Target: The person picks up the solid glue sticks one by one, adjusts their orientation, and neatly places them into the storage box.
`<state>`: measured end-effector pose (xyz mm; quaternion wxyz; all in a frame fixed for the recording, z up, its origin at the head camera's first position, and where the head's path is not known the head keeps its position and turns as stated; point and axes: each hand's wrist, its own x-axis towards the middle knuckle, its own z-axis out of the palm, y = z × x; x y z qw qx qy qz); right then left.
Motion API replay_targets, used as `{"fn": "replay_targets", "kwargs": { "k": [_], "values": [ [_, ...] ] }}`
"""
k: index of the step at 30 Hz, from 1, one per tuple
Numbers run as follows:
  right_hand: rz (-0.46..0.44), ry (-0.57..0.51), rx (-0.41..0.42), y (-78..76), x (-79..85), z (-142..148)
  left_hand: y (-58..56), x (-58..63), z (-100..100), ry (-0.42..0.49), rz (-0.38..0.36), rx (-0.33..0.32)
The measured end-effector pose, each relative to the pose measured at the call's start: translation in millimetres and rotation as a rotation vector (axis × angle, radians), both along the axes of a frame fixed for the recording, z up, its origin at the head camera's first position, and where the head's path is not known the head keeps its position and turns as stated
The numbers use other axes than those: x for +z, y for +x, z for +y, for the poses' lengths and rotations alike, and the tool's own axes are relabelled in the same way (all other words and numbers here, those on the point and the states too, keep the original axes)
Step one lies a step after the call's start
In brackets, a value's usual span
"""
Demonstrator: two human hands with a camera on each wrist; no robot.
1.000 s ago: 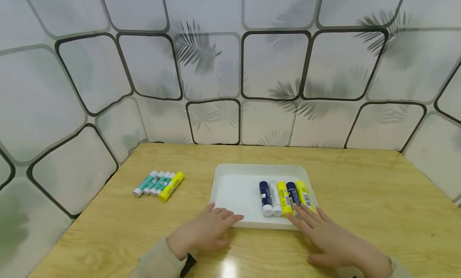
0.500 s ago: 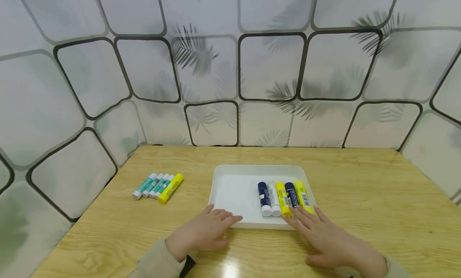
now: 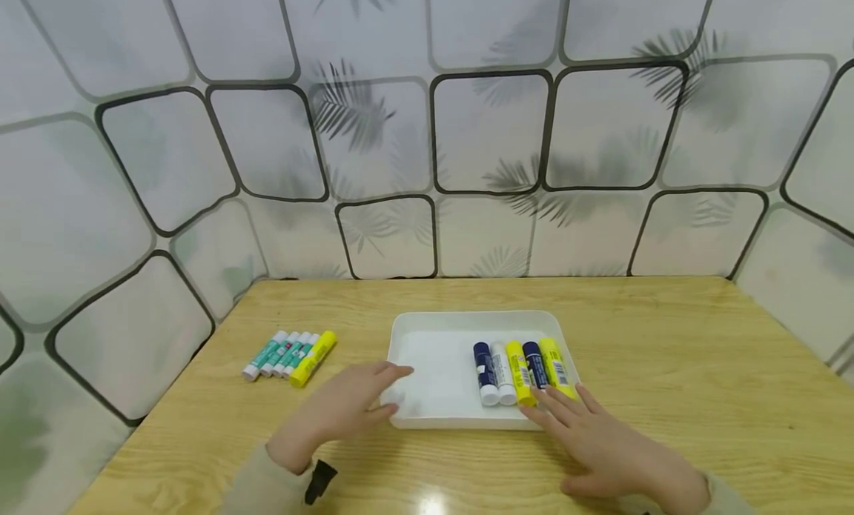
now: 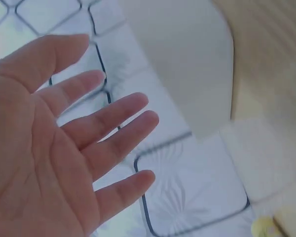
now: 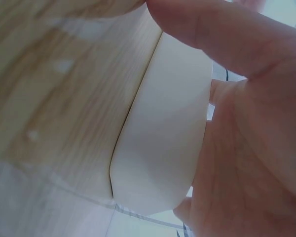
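head cam sits up above the desk (image 3: 667, 352), aimed forward and down toward the patterned wall (image 3: 494, 133). left wrist cam is super close on the left hand (image 4: 54, 143), palm side and tilted, right wrist cam's just as tight on the right hand (image 5: 246, 118), and all three catch the white tray (image 3: 434, 370)

Left sleeve (image 3: 265, 487), pale beige, plain, long, lower frame, left of centre | black tab (image 3: 321, 482), small, angular, at its wrist end | right sleeve (image 3: 724, 498), matching pale beige, lower right, cropped by bottom edge
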<state>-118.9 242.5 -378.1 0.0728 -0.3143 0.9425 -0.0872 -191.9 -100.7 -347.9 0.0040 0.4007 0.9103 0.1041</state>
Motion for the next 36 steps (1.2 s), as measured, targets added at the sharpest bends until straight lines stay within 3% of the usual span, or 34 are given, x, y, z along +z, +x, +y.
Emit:
{"fn": "replay_targets", "kwargs": {
  "k": [4, 9, 13, 20, 29, 36],
  "values": [
    [-0.009, -0.008, -0.001, -0.7, 0.4, -1, -6.7, 11.2, -18, 0.086, 0.060, 0.113],
    [-0.016, -0.005, -0.005, -2.0, 0.0, -2, -12.9, 20.7, -33, 0.132, 0.075, 0.217],
    [0.004, -0.009, 0.009, -2.4, 0.1, -2, -23.1, 25.3, -47, 0.180, 0.025, 0.297],
    [0.066, -0.045, 0.042, -2.2, -1.8, 1, -39.8, 31.3, -75, 0.258, -0.129, 0.470],
    [0.230, -0.123, 0.122, -17.2, -4.3, 14, -53.7, 18.0, -91, 0.244, -0.210, 0.545],
    [0.140, -0.186, 0.094, -30.2, -0.2, 13, -58.4, 4.8, -96, 0.182, -0.258, 0.554]
  ]
}}
